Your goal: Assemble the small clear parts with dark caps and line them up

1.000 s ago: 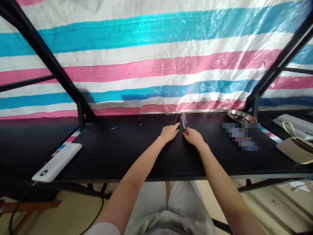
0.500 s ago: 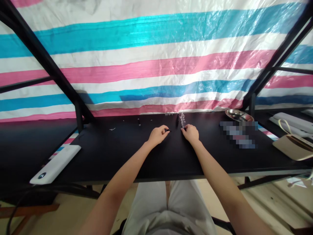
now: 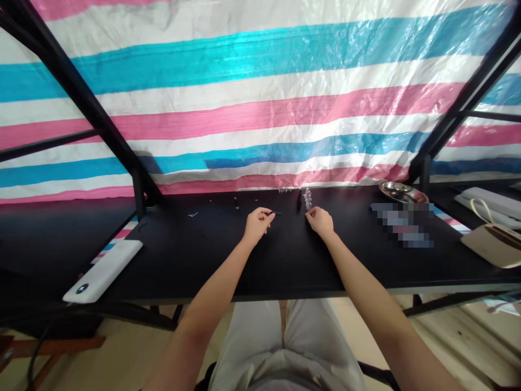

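Observation:
My left hand is closed in a pinch on a thin black stick-like piece, which points right just above the table. My right hand has its thumb and fingers pressed together at the near end of a clear, bumpy strip. Whether the fingertips grip this strip or something smaller is hidden. Close beside it on the left stands a dark, narrow bumpy piece. A row of tiny metallic pieces lies behind, along the table's far edge.
The black table carries a small dark cylinder and a white scrap on the left. A white power-bank-like device lies further left. At right are a metal dish, a blurred patch and a beige box.
My left hand has moved a little left and turned, so more of the black piece shows. The right hand stays by the clear strip. The whole view has shifted slightly.

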`<state>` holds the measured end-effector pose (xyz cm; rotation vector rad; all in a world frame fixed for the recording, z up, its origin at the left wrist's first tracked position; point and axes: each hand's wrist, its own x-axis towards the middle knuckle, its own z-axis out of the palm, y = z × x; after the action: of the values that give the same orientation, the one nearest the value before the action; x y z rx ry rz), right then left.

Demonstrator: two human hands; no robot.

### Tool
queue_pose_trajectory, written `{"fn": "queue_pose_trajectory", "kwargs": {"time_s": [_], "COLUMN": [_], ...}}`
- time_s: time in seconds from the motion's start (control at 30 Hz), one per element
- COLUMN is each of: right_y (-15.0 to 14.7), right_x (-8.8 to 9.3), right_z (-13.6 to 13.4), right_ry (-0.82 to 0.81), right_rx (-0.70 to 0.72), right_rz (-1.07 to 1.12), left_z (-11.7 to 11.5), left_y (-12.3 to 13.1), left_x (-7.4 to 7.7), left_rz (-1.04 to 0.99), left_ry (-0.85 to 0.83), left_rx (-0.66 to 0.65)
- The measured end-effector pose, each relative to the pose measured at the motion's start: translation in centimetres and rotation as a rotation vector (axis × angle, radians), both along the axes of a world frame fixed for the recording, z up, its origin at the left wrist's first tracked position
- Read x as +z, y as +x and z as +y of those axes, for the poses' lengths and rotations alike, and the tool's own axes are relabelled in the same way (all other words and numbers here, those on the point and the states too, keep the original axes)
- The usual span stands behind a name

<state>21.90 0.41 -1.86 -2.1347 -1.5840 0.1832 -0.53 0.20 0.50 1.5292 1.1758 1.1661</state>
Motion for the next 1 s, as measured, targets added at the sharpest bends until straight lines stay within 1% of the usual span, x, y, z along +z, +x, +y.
{"fn": "queue_pose_trajectory", "kwargs": {"time_s": [0.07, 0.17, 0.2, 0.37, 0.47, 0.6, 0.87, 1.0], "right_y": [-0.5, -1.5, -1.9, -3.1, -3.2, -3.1, -3.2, -3.4], "right_x": [0.3, 0.9, 1.1, 2.0, 2.2, 2.0, 1.9, 1.9], "right_z": [-0.8, -1.9, -2.1, -2.8, -3.0, -3.0, -3.0, -3.2], "right_ry": [0.004, 0.084, 0.114, 0.176, 0.180, 0.186, 0.183, 0.168], "right_rx": [0.095, 0.290, 0.335, 0.453, 0.486, 0.495, 0.521, 0.535], "right_rz": [-0.010, -0.095, -0.131, -0.267, -0.310, -0.330, -0.364, -0.386], "left_z": [-0.2, -0.4, -0.5, -1.0, -1.1, -1.1, -1.6, -1.5], "left_y": [-0.1, 0.0, 0.0, 0.2, 0.3, 0.4, 0.7, 0.6], "left_x": [0.2, 0.5, 0.6, 0.9, 0.8, 0.8, 1.3, 1.2], "left_rz": [-0.030, -0.076, -0.090, -0.125, -0.123, -0.101, -0.106, -0.073], "left_ry": [-0.012, -0.022, -0.028, -0.065, -0.061, -0.062, -0.065, -0.049], "left_rx": [0.003, -0.007, -0.014, -0.045, -0.066, -0.090, -0.081, -0.075]}}
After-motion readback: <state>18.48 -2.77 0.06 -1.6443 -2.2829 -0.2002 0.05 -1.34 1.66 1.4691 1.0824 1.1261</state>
